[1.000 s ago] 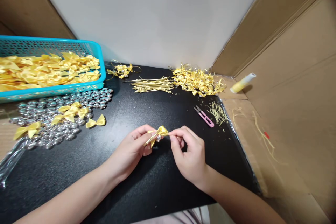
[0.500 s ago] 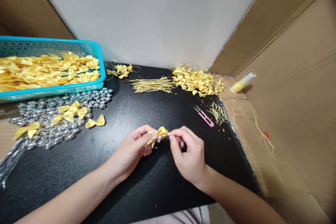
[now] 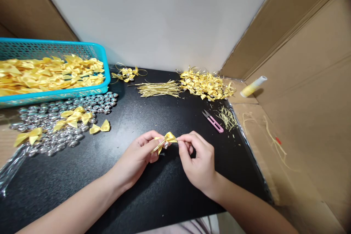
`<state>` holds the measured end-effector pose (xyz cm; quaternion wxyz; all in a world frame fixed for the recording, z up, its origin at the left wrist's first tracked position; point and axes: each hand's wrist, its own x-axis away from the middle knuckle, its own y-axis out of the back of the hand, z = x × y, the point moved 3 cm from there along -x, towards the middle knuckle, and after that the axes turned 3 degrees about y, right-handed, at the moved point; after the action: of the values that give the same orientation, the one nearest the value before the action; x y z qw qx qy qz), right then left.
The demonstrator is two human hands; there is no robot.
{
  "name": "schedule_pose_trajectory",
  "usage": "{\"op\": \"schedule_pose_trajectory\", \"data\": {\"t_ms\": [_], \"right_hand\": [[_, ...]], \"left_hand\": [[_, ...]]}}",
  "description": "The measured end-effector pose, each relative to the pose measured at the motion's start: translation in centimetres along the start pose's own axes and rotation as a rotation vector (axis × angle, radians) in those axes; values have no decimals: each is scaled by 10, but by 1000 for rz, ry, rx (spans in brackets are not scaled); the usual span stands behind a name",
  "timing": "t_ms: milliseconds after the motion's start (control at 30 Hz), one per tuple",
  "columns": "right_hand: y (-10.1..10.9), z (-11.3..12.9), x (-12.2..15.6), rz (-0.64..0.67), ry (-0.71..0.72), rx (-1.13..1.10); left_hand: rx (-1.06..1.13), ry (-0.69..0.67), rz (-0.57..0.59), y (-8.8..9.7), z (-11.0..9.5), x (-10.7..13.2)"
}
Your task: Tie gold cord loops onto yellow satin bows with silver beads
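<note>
Above the black table, my left hand (image 3: 146, 148) pinches a yellow ribbon bow (image 3: 170, 137) with gold cord running across it. A silver bell-like bead (image 3: 166, 145) hangs just under the bow. My right hand (image 3: 197, 157) is closed, thumb against forefinger, at the bow's right tip, gripping its end. Pink-handled thread snips (image 3: 213, 121) lie beyond my right hand, nearest to it. On the left, loose yellow bows (image 3: 101, 127) rest on and beside a spread of silver beads (image 3: 56, 142).
A blue basket (image 3: 105, 65) of yellow bows stands at the left. Along the back lie gold cords (image 3: 159, 89), a pile of beaded bows (image 3: 205, 84) and a smaller group (image 3: 128, 74). Cord scraps (image 3: 227, 117) and a thread spool (image 3: 253, 86) are at right, beside cardboard walls (image 3: 307, 65).
My right hand has moved slightly to the right, drawing the bow's right tip outward. My left hand has stayed put with its hold.
</note>
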<state>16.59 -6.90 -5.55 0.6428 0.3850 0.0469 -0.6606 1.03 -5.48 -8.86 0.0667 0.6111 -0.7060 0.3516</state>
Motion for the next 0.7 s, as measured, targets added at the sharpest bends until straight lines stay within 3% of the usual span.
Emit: {"op": "schedule_pose_trajectory", "data": {"t_ms": [700], "right_hand": [[-3, -1, 2, 20, -7, 2]], "left_hand": [[-17, 16, 4, -2, 0, 0]]}}
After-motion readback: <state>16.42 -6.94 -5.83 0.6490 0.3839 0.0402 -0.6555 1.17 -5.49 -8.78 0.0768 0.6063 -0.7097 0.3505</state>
